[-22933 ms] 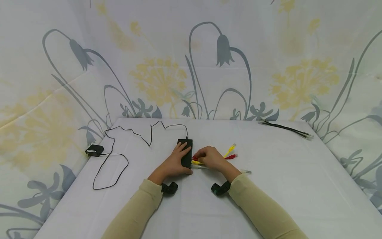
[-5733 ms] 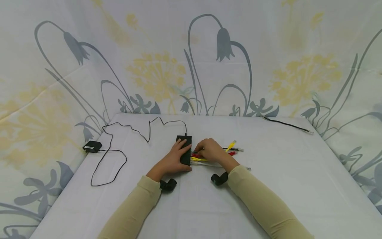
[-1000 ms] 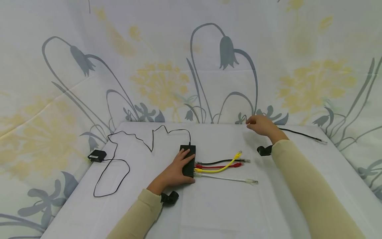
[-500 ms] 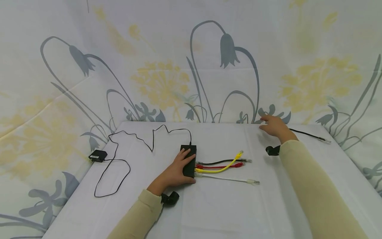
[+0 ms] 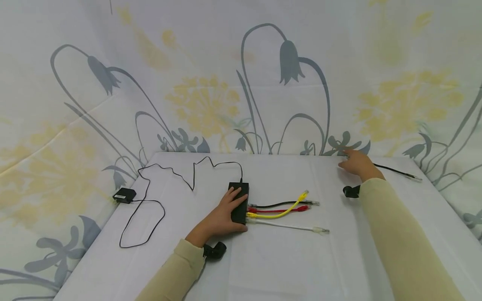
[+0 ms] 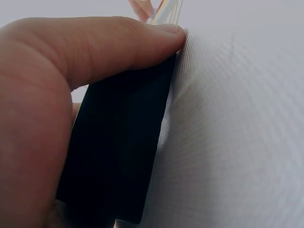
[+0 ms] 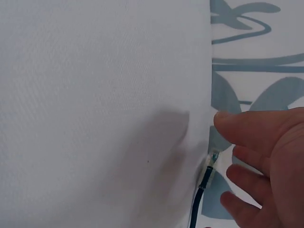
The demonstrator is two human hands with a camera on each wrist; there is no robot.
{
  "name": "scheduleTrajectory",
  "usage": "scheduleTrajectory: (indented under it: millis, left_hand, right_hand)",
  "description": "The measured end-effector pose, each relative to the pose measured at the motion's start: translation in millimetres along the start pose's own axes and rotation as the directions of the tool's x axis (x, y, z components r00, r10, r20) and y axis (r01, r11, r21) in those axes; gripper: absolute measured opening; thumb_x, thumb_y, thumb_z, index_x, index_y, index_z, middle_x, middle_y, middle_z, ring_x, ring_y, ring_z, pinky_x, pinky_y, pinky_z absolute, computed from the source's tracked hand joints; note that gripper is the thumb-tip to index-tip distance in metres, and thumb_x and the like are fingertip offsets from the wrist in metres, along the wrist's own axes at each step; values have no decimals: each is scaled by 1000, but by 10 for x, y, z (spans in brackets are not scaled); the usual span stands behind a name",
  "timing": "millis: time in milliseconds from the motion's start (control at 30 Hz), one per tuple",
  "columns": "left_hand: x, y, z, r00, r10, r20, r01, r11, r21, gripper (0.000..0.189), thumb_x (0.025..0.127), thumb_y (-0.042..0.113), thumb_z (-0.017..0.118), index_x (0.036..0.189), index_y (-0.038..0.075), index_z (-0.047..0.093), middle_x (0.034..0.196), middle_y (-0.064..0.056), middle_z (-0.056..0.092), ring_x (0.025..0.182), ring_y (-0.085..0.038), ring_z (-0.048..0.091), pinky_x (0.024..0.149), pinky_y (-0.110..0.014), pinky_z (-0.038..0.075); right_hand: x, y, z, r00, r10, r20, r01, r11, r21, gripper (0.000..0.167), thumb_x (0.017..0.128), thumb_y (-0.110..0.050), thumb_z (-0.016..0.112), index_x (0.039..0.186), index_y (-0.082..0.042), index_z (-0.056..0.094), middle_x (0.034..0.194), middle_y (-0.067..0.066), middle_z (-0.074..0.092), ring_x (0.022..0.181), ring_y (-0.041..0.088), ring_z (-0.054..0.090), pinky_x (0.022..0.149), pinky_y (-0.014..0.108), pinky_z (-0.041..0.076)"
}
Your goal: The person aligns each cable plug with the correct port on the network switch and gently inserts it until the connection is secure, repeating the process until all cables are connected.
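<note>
My left hand (image 5: 222,215) holds a flat black network switch (image 5: 236,211), fingers across its top and thumb along the near end. In the left wrist view the thumb lies along the switch's dark end face (image 6: 118,142). Black (image 5: 276,204), red (image 5: 280,210), yellow (image 5: 276,216) and white (image 5: 282,225) network cables run from its right side, their other plugs loose on the table. At the back right, my right hand (image 5: 357,164) reaches over another black network cable (image 5: 395,169). In the right wrist view its fingers are parted beside that cable's clear plug (image 7: 212,161), not gripping it.
A thin black power cord (image 5: 164,209) runs from the switch's far end in loops to a black power adapter (image 5: 124,195) at the left edge. White cloth (image 5: 278,267) covers the table. A flower-printed curtain (image 5: 211,104) stands right behind the back edge.
Since the oldest frame, a black cable has joined the others at the switch, leaving one at the back. Over the last second my right hand has moved right along the back edge; the left stayed.
</note>
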State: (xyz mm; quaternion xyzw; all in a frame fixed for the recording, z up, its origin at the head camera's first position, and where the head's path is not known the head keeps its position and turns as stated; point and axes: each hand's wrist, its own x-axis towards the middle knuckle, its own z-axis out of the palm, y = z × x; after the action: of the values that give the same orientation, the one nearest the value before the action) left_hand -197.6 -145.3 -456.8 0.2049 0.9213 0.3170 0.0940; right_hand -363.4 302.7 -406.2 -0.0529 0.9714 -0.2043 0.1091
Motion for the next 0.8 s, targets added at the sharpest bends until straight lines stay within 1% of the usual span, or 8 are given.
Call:
scheduleTrajectory:
  millis: [133, 233, 367, 533, 600, 667, 800]
  left_hand:
    - [-7, 4, -6, 1000, 2, -1, -2, 1000, 0, 91, 76, 39, 80, 153, 27, 32, 164, 6, 8, 152, -22, -5, 114, -57, 27]
    - [-3, -3, 0, 1000, 6, -7, -6, 1000, 2, 91, 76, 40, 80, 153, 28, 32, 164, 6, 9, 152, -22, -5, 113, -58, 28]
    - [-2, -7, 7, 1000, 6, -6, -6, 1000, 5, 91, 76, 39, 80, 153, 28, 32, 164, 6, 9, 152, -22, -4, 114, -57, 27]
    - [-15, 2, 7, 1000, -1, -5, 2, 1000, 9, 91, 76, 38, 81, 153, 27, 33, 164, 6, 10, 152, -22, -4, 114, -57, 27]
    - [-13, 4, 7, 1000, -1, -6, 1, 1000, 8, 91, 76, 39, 81, 153, 27, 33, 164, 6, 10, 152, -22, -4, 114, -57, 28]
    - [-9, 6, 6, 1000, -1, -8, 1, 1000, 6, 91, 76, 39, 81, 152, 27, 33, 164, 6, 10, 152, -23, -4, 113, -57, 28]
    - [4, 2, 5, 1000, -6, -8, 6, 1000, 2, 91, 76, 39, 80, 153, 27, 32, 164, 7, 9, 152, -22, -4, 114, -57, 28]
  right_hand:
    - [9, 77, 14, 999, 28, 24, -29, 999, 28, 75, 96, -29, 50, 149, 11, 16, 149, 40, 20, 135, 59, 18, 110, 67, 19]
    - [17, 126, 29, 998, 52, 39, -53, 998, 26, 79, 97, -35, 47, 150, 11, 9, 150, 41, 15, 136, 60, 14, 110, 68, 17]
    - [17, 168, 52, 996, 75, 52, -76, 997, 16, 83, 97, -42, 43, 150, 11, 6, 149, 42, 13, 135, 62, 12, 108, 70, 17]
    - [32, 218, 81, 996, 69, 55, -70, 997, 14, 85, 98, -45, 42, 149, 13, 7, 148, 43, 13, 135, 62, 13, 109, 69, 18]
    - [36, 237, 93, 997, 66, 41, -67, 998, 0, 82, 98, -43, 41, 149, 13, 9, 148, 43, 15, 134, 62, 16, 108, 69, 20]
    - [25, 244, 101, 998, 68, 17, -68, 998, -12, 76, 100, -39, 39, 149, 12, 14, 147, 43, 19, 132, 62, 19, 106, 72, 20]
    - [-16, 240, 116, 996, 69, -56, -71, 996, -46, 58, 101, -26, 35, 147, 9, 27, 143, 40, 31, 128, 63, 27, 100, 76, 23]
